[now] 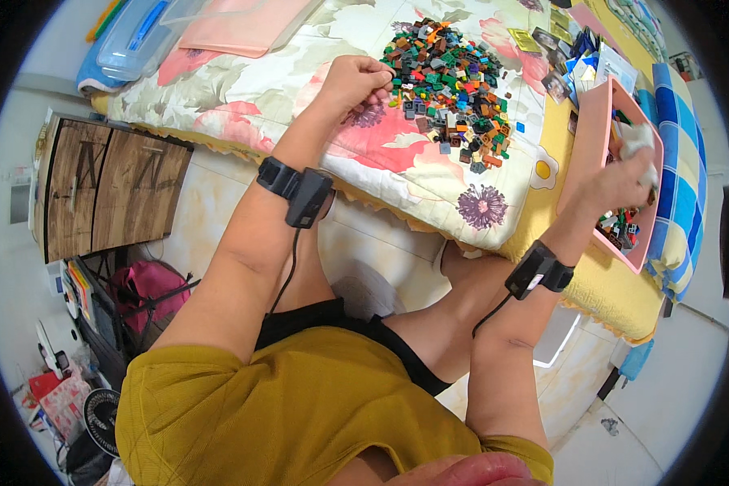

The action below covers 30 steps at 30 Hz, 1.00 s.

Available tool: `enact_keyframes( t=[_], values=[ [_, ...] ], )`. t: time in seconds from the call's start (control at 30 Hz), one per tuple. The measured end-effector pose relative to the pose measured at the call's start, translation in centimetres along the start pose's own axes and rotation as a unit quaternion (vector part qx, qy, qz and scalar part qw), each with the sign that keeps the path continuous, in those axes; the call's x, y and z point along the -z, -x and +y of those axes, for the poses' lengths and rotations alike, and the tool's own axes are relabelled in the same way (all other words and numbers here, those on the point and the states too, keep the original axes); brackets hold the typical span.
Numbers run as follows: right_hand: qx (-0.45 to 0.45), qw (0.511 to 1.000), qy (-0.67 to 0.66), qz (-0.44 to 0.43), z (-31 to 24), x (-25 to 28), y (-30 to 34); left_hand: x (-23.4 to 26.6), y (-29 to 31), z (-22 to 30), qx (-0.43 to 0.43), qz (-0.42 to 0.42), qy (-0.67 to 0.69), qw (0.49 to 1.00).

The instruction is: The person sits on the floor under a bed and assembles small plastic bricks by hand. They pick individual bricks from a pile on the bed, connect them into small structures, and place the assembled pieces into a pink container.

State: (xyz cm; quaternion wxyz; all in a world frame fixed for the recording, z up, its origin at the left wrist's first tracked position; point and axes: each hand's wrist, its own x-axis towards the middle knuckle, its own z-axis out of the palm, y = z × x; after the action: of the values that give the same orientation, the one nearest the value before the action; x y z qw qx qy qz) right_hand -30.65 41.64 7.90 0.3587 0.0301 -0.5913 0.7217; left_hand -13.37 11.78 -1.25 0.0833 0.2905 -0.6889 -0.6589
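Observation:
A wide heap of small toy building bricks in many colours lies loose on the flowered bedspread. At the heap's left edge is my left hand, its fingers closed in a pinch. Something small and dark shows at the fingertips, too small to name. My right hand is over a pink plastic bin on the right, smeared by motion. Its fingers are closed round a white crumpled thing, also blurred. More toy bricks lie inside the bin, partly hidden by my hand.
Beside the bin rests a blue checked pillow. Small packets and cards lie behind it. A clear plastic box and a pink lid-like sheet are at the far left. A wooden cabinet stands left of the bed.

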Motion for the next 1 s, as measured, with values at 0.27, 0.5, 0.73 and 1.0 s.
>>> enact_keyframes(
  t=[0.27,0.5,0.73,1.0],
  values=[
    [-0.282,0.898,0.008,-0.338,2.7,-1.7,10.5,-1.1,0.7,0.7,0.045,-0.108,0.286,0.951],
    [-0.396,0.830,-0.038,-0.391,1.8,-2.4,13.9,-2.8,0.9,0.8,0.062,-0.266,0.431,0.860],
    [-0.349,0.858,-0.088,-0.366,0.8,-3.7,14.1,-3.7,0.6,0.6,0.051,-0.412,0.520,0.746],
    [0.057,0.896,-0.019,-0.441,0.3,-4.3,15.5,-3.9,0.7,1.0,0.038,-0.316,0.455,0.832]
  ],
)
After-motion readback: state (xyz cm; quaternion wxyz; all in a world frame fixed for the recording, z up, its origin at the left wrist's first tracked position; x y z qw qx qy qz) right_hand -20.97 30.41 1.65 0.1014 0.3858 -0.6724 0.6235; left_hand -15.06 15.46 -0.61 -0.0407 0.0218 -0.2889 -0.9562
